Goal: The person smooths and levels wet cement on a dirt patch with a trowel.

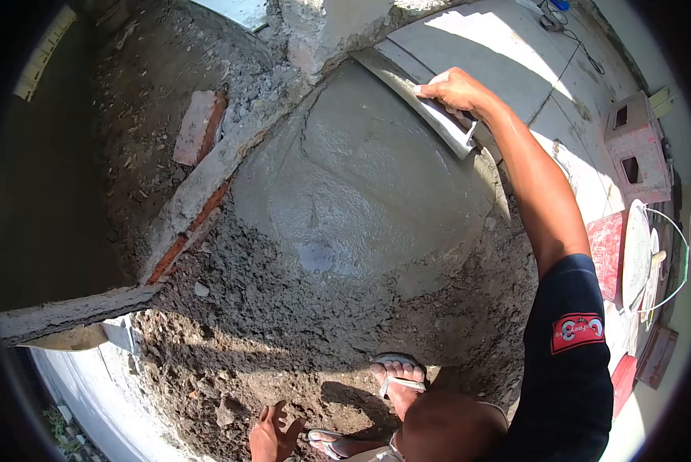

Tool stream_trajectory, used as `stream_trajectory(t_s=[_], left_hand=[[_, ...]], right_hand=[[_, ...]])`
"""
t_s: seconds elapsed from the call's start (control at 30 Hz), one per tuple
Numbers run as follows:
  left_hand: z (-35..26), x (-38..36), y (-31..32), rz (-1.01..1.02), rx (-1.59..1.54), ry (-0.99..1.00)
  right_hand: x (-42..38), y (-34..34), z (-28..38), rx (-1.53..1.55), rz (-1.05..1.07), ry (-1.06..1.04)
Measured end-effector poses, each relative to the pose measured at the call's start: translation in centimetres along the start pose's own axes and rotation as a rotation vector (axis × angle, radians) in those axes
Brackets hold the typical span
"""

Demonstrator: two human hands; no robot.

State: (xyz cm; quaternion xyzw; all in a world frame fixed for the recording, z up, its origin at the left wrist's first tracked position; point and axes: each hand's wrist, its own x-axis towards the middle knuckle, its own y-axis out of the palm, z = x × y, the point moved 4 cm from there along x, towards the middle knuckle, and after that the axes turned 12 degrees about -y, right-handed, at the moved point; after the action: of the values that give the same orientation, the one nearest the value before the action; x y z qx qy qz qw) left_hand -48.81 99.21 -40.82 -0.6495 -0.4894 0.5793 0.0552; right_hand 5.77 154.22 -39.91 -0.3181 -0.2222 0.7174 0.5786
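My right hand (455, 94) is closed around the handle of a long finishing trowel (443, 129). The trowel's blade lies along the right edge of the wet grey concrete (361, 150), beside the pale paving slabs. Smooth, shiny concrete spreads to the left of the blade, with a rougher wet patch lower down. Low in the view, my left hand (273, 436) hangs over the dirt near my sandalled feet, its fingers apart and holding nothing.
A low broken wall (199, 196) borders the concrete on the left, with a loose brick (200, 128) beyond it. Rubble and dirt (230, 369) lie around my feet. At right stand a hollow block (638, 146) and a bucket (635, 254) with a wire handle.
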Motion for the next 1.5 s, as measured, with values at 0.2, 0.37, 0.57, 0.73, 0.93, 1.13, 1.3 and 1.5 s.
stream_trajectory(t_s=[0.2,0.37,0.57,0.73,0.93,1.13,1.3,1.5], left_hand=[[-5.7,0.8,-3.3,0.064,0.030,-0.026],[-1.1,0.5,-3.0,-0.096,0.007,0.089],[-1.3,-1.1,-3.0,-0.091,0.104,0.152],[-4.2,-2.5,-3.8,-0.056,0.128,0.131],[-2.9,-2.9,-4.0,-0.142,0.123,0.123],[-4.5,-4.7,-5.1,-0.203,0.116,0.073],[-2.2,-5.4,-3.2,-0.095,0.099,-0.108],[-1.8,-5.3,-2.1,-0.047,0.102,-0.065]], right_hand=[[-3.4,-1.3,1.0,0.058,0.084,0.147],[-15.0,-2.6,-3.4,0.120,0.038,0.256],[-32.2,-3.1,-5.6,0.014,-0.087,0.323],[-33.9,-0.7,-2.9,-0.292,-0.215,0.145],[-20.3,3.0,3.4,-0.518,-0.164,-0.003],[-7.0,5.4,4.0,-0.607,-0.220,-0.080],[-4.7,8.5,4.6,-0.437,-0.204,-0.177],[-13.5,15.6,10.5,-0.524,0.099,-0.340]])
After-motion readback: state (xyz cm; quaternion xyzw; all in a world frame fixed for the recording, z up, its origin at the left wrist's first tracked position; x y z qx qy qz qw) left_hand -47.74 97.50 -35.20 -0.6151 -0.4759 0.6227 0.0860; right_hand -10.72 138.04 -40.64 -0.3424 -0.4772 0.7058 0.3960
